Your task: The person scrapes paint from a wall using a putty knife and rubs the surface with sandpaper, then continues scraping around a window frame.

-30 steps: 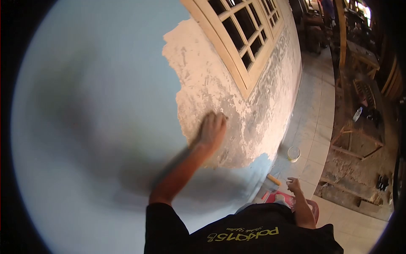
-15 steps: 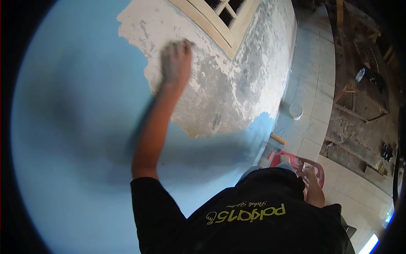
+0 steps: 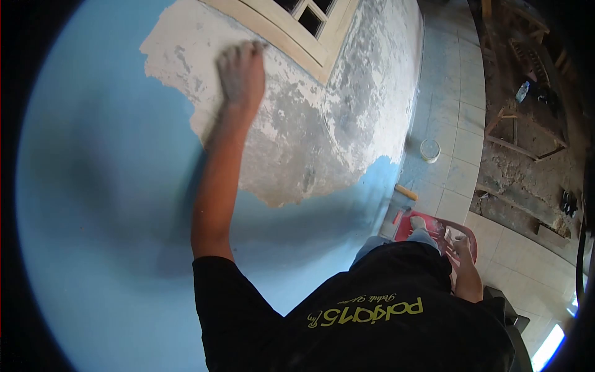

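My left hand (image 3: 243, 71) reaches up to the wall, its fingers curled and pressed against a bare, whitish patch (image 3: 291, 133) where the blue paint is gone. A small dark edge shows at the fingertips, but what the hand holds is too hidden to name. Around the patch the wall is light blue (image 3: 111, 204). Low on the other side, my right hand (image 3: 460, 244) is curled above the red plastic chair (image 3: 472, 239); anything in its fingers is too small to make out. One of my feet (image 3: 418, 222) stands on the chair.
A pale wooden window frame (image 3: 282, 31) borders the patch above. On the tiled floor (image 3: 468, 149) stand a round white tub (image 3: 430, 150) and a tan cylindrical piece (image 3: 406, 192). Farther right are a wooden frame (image 3: 514, 146), a plastic bottle (image 3: 522, 92) and dark footwear (image 3: 568, 203) on rough ground.
My left hand has slid a little upward along the wall patch, closer to the window frame. The whole view has shifted slightly. My right hand stays over the chair.
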A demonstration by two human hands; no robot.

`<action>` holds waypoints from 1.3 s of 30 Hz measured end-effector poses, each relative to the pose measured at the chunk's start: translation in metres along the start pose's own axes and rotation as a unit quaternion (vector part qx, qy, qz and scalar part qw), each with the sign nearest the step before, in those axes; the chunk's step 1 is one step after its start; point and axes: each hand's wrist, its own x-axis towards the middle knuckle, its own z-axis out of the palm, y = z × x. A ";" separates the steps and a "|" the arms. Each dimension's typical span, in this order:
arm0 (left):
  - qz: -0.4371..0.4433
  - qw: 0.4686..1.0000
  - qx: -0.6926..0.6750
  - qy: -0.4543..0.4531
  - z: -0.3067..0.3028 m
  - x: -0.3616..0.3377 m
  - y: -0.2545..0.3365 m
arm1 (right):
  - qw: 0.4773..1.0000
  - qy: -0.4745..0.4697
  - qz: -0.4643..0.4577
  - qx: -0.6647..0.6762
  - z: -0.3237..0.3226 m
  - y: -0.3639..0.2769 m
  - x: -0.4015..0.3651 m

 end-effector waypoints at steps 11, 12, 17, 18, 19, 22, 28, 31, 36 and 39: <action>0.069 0.859 -0.370 -0.347 0.077 -0.271 0.207 | 0.992 0.011 -0.013 0.122 -0.005 -0.076 -0.067; -0.024 0.820 -0.461 -0.339 0.077 -0.308 0.223 | 0.992 0.011 -0.015 0.122 -0.011 -0.095 -0.079; -0.252 0.774 -0.544 -0.205 0.026 -0.407 0.227 | 0.965 -0.130 -0.052 -0.221 -0.024 -0.126 -0.031; -0.308 0.753 -0.547 -0.196 0.009 -0.413 0.221 | 0.963 -0.133 -0.075 -0.221 -0.012 -0.150 -0.026; -0.362 0.730 -0.550 -0.184 -0.015 -0.414 0.215 | 0.971 -0.120 -0.106 -0.178 -0.004 -0.181 -0.032; -0.470 0.703 -0.503 -0.178 -0.056 -0.422 0.194 | 0.960 -0.115 -0.222 -0.123 0.037 -0.307 -0.064; -0.567 0.717 -0.388 -0.114 -0.114 -0.406 0.134 | 0.744 -0.059 -0.666 -0.024 0.127 -0.555 -0.251; -0.590 0.720 -0.356 -0.085 -0.137 -0.400 0.104 | 0.669 -0.099 -0.735 0.039 0.139 -0.617 -0.380; -0.560 0.761 -0.328 -0.016 -0.170 -0.403 0.063 | 0.545 -0.017 -0.832 0.101 0.186 -0.622 -0.457; -0.569 0.755 -0.327 -0.003 -0.176 -0.416 0.052 | 0.541 -0.003 -0.832 0.120 0.198 -0.628 -0.474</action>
